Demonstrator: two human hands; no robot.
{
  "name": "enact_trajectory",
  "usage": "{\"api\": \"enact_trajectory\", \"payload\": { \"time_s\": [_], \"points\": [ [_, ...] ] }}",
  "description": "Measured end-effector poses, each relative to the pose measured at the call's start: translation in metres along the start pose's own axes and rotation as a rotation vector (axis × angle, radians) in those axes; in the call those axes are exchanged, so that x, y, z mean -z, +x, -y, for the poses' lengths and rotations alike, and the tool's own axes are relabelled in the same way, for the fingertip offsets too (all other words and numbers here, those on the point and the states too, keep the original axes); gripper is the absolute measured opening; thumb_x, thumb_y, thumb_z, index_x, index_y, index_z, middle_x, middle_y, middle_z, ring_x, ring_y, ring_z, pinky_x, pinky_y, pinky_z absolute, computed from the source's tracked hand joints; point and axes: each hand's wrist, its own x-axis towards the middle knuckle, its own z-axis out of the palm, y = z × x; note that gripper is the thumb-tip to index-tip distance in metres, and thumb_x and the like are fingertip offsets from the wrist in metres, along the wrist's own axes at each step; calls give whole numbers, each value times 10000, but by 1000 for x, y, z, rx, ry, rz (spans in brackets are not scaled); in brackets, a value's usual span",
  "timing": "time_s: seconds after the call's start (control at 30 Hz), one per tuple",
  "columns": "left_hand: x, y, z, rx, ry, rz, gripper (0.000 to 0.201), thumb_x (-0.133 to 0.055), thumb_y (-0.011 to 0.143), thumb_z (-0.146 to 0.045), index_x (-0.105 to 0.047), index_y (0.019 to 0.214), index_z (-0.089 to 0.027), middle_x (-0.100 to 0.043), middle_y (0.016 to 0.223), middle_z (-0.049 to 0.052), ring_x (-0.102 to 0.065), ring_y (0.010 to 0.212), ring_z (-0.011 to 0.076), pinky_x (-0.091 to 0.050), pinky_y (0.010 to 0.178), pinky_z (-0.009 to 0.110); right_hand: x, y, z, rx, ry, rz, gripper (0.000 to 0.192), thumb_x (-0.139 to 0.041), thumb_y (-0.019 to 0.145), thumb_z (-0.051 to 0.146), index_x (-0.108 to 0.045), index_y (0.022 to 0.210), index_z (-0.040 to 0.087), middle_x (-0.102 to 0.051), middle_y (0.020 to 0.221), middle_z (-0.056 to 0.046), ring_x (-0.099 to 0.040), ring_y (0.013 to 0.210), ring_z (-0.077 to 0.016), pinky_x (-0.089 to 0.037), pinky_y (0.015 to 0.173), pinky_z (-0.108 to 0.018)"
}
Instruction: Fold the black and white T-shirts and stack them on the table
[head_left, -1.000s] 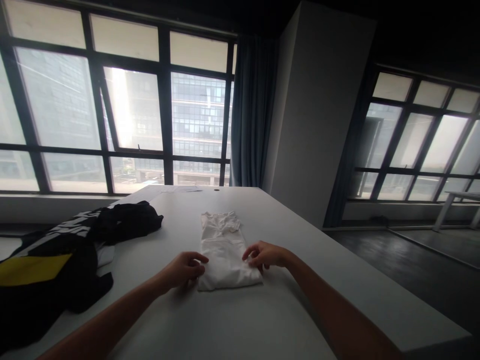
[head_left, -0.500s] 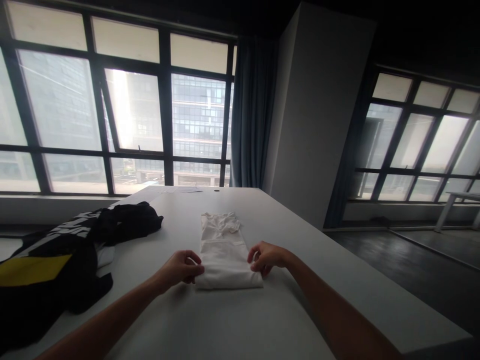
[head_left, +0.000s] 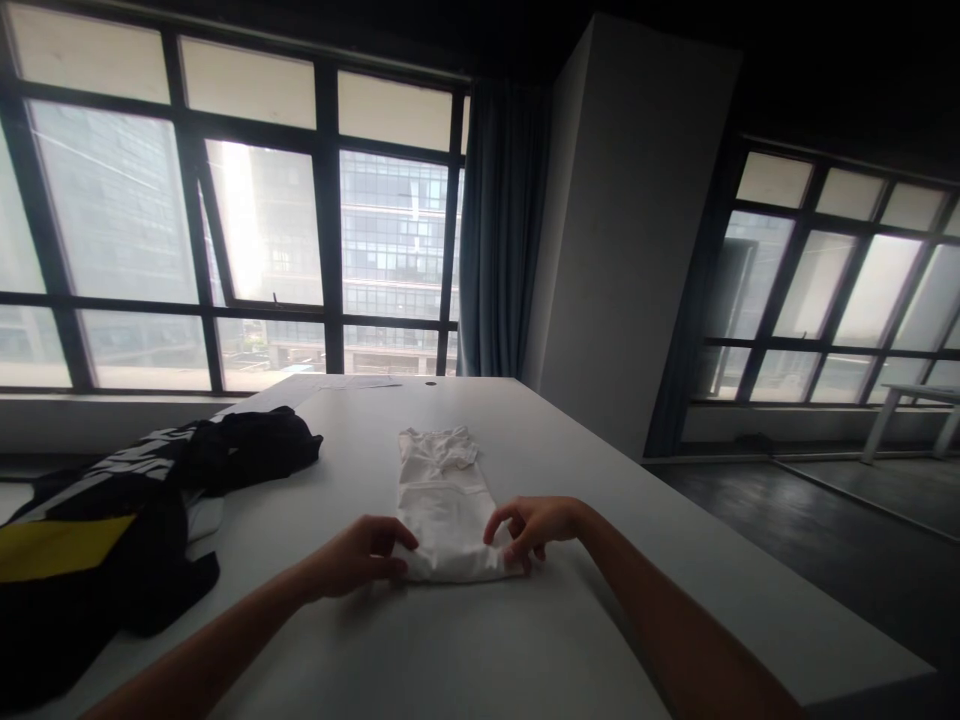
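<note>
A white shirt (head_left: 442, 515), folded into a narrow strip, lies on the white table with its bunched, wrinkled end (head_left: 439, 445) pointing away from me. At its near left corner, my left hand (head_left: 371, 552) takes the edge between thumb and fingers. My right hand (head_left: 536, 528) grips the near right corner, index finger bent over the top of the cloth and thumb by the side edge. Between the two hands the near fold is slightly rumpled. The undersides of both grips are hidden.
Black clothing with white lettering and a yellow patch (head_left: 64, 548) is heaped on the table's left. Thin papers (head_left: 360, 382) lie at the far end of the table (head_left: 600, 560). Windows, a blue curtain (head_left: 499, 230) and a pillar (head_left: 630, 240) stand beyond.
My fingers have moved inward over the near corners of the shirt, and its near part has become rumpled. The view has shifted slightly.
</note>
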Motion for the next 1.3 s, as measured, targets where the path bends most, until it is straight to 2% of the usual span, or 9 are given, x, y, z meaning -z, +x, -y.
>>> {"api": "enact_trajectory", "payload": {
  "time_s": [0.2,0.4,0.47,0.57,0.67,0.77,1.0,1.13,1.3],
  "points": [
    [8,-3,-4,79,-120,-66,423,-774,626,-377,-681,975,-157,-625,906,28,-626,765,181,-500,741,335,3,0,-2,-17,-42,-88,638,-894,496,413,-652,1024,149,-625,635,56,-594,526,-80,-455,492,-159],
    [17,-17,-9,276,-343,418,651,-864,533,-398,-641,1113,-203,-698,923,42,-714,690,224,-551,692,365,1,-10,3,-61,-102,194,689,-857,545,526,-644,1088,160,-669,688,14,-641,566,-113,-485,513,-177],
    [14,-11,-3,250,-288,256,591,-775,639,-542,-630,1078,-173,-714,890,61,-699,626,190,-535,634,316,0,-8,2,-52,-76,113,669,-808,616,565,-629,1114,157,-671,696,-2,-650,578,-125,-486,509,-182],
    [6,6,10,217,-177,-106,579,-639,749,-612,-575,1115,-168,-718,951,87,-666,578,150,-499,557,265,-2,8,-2,-25,-19,-246,576,-760,717,521,-608,1120,138,-654,722,-15,-633,583,-126,-491,507,-199],
    [-1,24,20,218,-130,-271,632,-690,718,-528,-518,1217,-181,-662,1144,128,-657,626,144,-487,528,250,-8,32,-9,46,72,-587,480,-734,778,401,-587,1144,128,-628,791,-24,-592,599,-108,-490,516,-209],
    [-2,37,21,228,-177,-310,718,-731,676,-448,-481,1288,-170,-633,1156,138,-624,629,129,-461,509,242,-14,48,-13,156,185,-715,488,-736,762,284,-564,1197,145,-602,840,-13,-537,583,-83,-451,499,-194],
    [13,58,17,274,-268,-290,652,-792,559,-442,-646,1098,-105,-554,641,-43,-407,486,75,-318,467,234,-13,60,-17,273,179,-783,297,-693,693,148,-694,987,106,-615,815,-26,-483,566,-66,-386,527,-195],
    [14,53,17,137,-421,-320,538,-811,529,-493,-668,896,-127,-594,729,-9,-543,682,128,-434,629,264,-8,59,-18,329,123,-813,353,-681,688,181,-708,1030,99,-595,667,-5,-471,553,-91,-376,535,-213],
    [4,48,17,78,-559,-304,505,-807,545,-538,-547,768,-167,-594,747,-13,-593,730,157,-482,688,312,-6,57,-18,433,92,-854,455,-679,654,193,-686,1098,96,-627,754,-20,-512,627,-115,-417,604,-236]
  ]
}}
